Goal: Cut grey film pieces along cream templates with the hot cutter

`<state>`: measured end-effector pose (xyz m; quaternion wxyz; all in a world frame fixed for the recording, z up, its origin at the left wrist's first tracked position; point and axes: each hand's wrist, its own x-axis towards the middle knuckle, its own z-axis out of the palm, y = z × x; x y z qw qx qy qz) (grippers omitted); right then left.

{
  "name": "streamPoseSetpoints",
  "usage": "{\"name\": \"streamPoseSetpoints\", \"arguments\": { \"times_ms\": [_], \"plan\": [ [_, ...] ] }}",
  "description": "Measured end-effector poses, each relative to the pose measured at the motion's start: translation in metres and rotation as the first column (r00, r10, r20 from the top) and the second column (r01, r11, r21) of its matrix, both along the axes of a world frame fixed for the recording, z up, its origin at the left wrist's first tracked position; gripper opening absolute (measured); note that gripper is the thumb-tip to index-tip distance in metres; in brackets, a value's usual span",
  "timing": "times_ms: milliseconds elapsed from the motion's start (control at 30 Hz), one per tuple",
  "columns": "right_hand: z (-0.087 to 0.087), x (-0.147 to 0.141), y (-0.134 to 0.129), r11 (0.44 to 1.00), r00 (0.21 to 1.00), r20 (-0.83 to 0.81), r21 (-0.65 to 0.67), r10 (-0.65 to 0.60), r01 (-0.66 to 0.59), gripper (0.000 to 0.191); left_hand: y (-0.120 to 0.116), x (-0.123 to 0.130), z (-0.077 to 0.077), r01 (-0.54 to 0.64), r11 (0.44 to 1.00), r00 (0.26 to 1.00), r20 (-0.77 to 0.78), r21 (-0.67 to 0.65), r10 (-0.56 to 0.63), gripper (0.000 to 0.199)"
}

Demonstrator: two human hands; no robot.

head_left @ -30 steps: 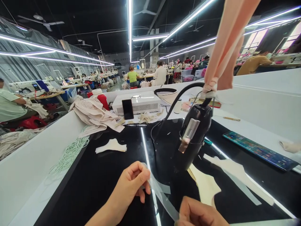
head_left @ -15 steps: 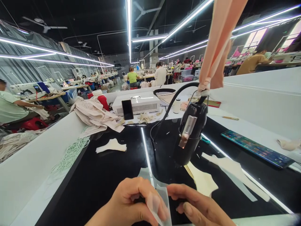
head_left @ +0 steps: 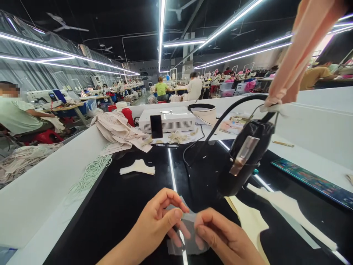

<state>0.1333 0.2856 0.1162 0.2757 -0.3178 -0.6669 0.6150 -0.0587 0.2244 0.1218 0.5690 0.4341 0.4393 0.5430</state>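
A thin translucent sheet (head_left: 189,224) is held up between my two hands near the front of the black table surface. My left hand (head_left: 161,221) is bent around its left side, some fingers showing through the sheet from behind. With thumb and forefinger pressed together, my right hand (head_left: 217,233) pinches the sheet's right edge. A cream fabric piece (head_left: 249,217) lies just beyond my right hand. Further right rest a long white piece (head_left: 296,209) and a pale strip under it. Another white cut piece (head_left: 137,167) lies at the back left.
A black device (head_left: 245,158) with a cable and pink cloth hangs over the right side. Green cords (head_left: 95,169) and piled fabric (head_left: 118,129) lie left. A phone (head_left: 156,127) leans on a white box (head_left: 176,119); a large phone (head_left: 311,180) lies right. People sit beyond.
The view has shifted, moving the scene. My left hand has lifted and turned, its fingers spreading behind the sheet. My right hand has closed onto the sheet's edge. The hanging device has swung right.
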Motion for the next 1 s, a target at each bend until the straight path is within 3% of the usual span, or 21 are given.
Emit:
{"name": "streamPoseSetpoints", "arguments": {
  "times_ms": [167,300,367,533,633,700,800,933,1000],
  "plan": [
    [-0.003,-0.006,0.006,0.997,0.995,0.094,0.073,-0.044,0.037,0.034,0.005,0.0,-0.007,0.125,0.971,0.992,0.048,-0.203,-0.118,0.044],
    [-0.009,-0.007,0.007,0.985,0.978,0.133,0.077,-0.162,0.153,0.034,0.008,-0.003,-0.007,0.03,0.967,0.997,-0.058,-0.253,-0.046,0.037],
    [-0.013,-0.004,0.008,0.971,0.965,0.158,0.153,-0.21,0.186,0.033,0.01,-0.005,-0.008,-0.012,0.975,0.992,-0.124,-0.224,-0.017,0.033],
    [-0.025,0.004,0.016,0.86,0.96,0.203,0.505,-0.194,0.067,0.016,0.013,-0.007,-0.014,-0.078,0.977,0.97,-0.24,-0.198,0.029,0.021],
    [-0.031,0.006,0.022,0.78,0.967,0.195,0.626,-0.162,0.004,0.013,0.013,-0.011,-0.014,-0.134,0.977,0.917,-0.395,-0.167,0.058,0.015],
    [-0.033,0.006,0.024,0.743,0.966,0.214,0.668,-0.147,-0.035,0.015,0.011,-0.014,-0.013,-0.165,0.98,0.828,-0.556,-0.113,0.075,0.011],
    [-0.035,0.003,0.025,0.682,0.962,0.234,0.727,-0.139,-0.079,0.019,0.009,-0.017,-0.014,-0.155,0.987,0.621,-0.774,0.033,0.123,0.003],
    [-0.043,0.0,0.028,0.606,0.953,0.262,0.786,-0.15,-0.121,0.024,0.008,-0.017,-0.021,-0.028,0.978,0.305,-0.93,0.207,0.205,0.016],
    [-0.046,-0.002,0.029,0.577,0.946,0.287,0.802,-0.149,-0.152,0.027,0.008,-0.017,-0.023,0.034,0.969,0.187,-0.954,0.245,0.235,0.019]
  ]
}}
